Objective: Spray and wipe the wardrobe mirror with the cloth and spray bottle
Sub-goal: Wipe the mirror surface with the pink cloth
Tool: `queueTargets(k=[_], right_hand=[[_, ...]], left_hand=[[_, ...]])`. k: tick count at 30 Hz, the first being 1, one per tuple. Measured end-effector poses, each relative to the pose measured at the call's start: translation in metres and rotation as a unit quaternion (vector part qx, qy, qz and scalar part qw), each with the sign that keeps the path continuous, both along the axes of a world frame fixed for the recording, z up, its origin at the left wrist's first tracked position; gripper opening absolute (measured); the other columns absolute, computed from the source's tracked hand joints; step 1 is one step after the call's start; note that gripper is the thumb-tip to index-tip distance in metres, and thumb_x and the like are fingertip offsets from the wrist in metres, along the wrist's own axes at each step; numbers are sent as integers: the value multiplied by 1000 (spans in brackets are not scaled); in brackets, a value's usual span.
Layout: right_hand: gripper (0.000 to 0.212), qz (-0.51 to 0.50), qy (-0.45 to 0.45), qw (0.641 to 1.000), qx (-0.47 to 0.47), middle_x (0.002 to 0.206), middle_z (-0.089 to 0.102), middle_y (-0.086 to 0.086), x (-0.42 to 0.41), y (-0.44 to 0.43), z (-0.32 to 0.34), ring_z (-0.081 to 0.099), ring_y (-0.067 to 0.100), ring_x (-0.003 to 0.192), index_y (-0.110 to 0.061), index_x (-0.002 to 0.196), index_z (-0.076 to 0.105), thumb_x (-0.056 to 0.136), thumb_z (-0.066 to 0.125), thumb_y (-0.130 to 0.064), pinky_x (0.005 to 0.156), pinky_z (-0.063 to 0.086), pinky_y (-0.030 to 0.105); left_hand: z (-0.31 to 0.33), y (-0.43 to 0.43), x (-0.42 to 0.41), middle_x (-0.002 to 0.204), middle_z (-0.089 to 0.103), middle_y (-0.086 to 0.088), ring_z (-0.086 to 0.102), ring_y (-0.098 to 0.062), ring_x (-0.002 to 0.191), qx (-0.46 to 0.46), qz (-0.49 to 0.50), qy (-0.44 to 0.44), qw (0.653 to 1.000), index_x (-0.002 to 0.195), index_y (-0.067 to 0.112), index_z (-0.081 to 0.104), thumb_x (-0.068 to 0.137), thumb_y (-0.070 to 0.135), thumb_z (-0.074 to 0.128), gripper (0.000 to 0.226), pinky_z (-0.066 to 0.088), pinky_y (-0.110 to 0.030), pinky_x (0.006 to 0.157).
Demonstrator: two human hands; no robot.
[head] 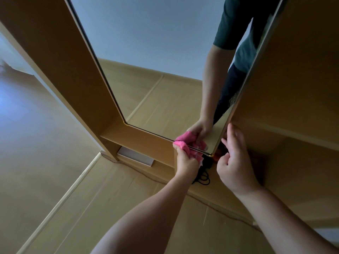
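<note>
The tall wardrobe mirror (pixel 146 52) fills the upper middle, framed in light wood. My left hand (pixel 185 160) grips a bunched pink cloth (pixel 183 145) and presses it against the mirror's bottom edge near the lower right corner. The cloth and hand are doubled in the reflection above. My right hand (pixel 234 162) rests on the mirror door's right edge near that corner, fingers curled, thumb and index up along the edge. An orange object (pixel 218 154) shows just behind the corner; what it is cannot be told. No spray bottle is plainly visible.
A wooden wardrobe panel (pixel 293 88) stands to the right, another (pixel 60 61) to the left. Black cable loops (pixel 202 177) lie on the brown floor below the corner. A flat white box (pixel 135 157) sits under the wardrobe's base.
</note>
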State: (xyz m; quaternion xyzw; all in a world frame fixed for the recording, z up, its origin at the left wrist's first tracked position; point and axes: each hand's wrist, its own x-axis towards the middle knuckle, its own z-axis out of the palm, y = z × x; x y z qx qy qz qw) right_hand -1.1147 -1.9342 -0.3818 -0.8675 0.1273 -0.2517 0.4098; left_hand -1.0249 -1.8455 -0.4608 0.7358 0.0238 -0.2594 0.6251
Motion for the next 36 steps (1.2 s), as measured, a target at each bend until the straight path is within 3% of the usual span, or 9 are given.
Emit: queueTargets(k=[5,9,15,19,22,26,30,34,36], right_hand=[[76,1,8,999,-40,154,23,22,2,0,2,31,37,142,3,150,19,80,39,25,111,37,49],[72,2,30,998,-58,156,21,19,1,-1,6,23,30,146,0,151,19,85,39,19,115,26,33],[68,15,51,994,-100,157,22,19,-11,-6,13,24,29,146,0,151,21,88,42,15,116,27,35],[63,8,23,993,-112,150,34,22,-21,-4,25,38,32,138,6,146,31,86,45,18,110,39,40],[58,28,-19,990,-135,134,51,22,-26,2,37,51,31,126,9,136,46,80,46,23,107,41,29],[52,80,-26,987,-136,124,59,17,-29,18,61,56,25,119,5,127,58,79,46,23,104,44,27],[46,99,-37,985,-134,121,62,14,-24,42,101,59,24,117,2,123,62,82,49,20,102,43,19],[47,129,-14,987,-97,132,55,11,-8,75,153,52,16,124,-3,138,49,91,52,5,99,34,3],[56,125,13,990,-63,142,47,4,6,94,178,43,10,131,-11,148,35,96,56,-13,102,32,8]], left_hand=[[-9,-14,-13,100,57,5,59,17,74,-8,-3,-48,999,151,11,-3,82,1,61,94,47,-8,52],[-8,-21,-26,125,57,-8,63,-5,96,-28,-21,-44,998,151,17,-2,78,16,73,104,50,-10,59],[-9,-11,-47,110,60,-11,68,-21,85,-33,-49,-3,998,147,30,10,74,8,69,96,58,-35,58],[0,8,-49,88,65,-3,68,-17,72,-46,-74,-4,996,138,19,30,72,-8,53,75,54,-30,53],[18,29,-49,91,68,-1,70,-16,74,-59,-78,-9,995,135,28,37,69,-7,51,75,56,-31,55],[57,63,-46,105,63,-10,71,-25,78,-57,-59,-12,997,135,40,33,74,-8,48,79,59,-42,60],[121,99,-35,96,69,-11,72,-26,73,-63,-59,-53,995,133,33,37,94,11,54,48,59,-45,64],[200,135,-20,83,70,-13,68,-25,65,-68,-58,-114,989,131,23,46,98,18,50,33,55,-39,58],[241,154,-12,86,71,-13,68,-27,69,-87,-66,-140,984,123,28,51,98,18,49,27,56,-44,63]])
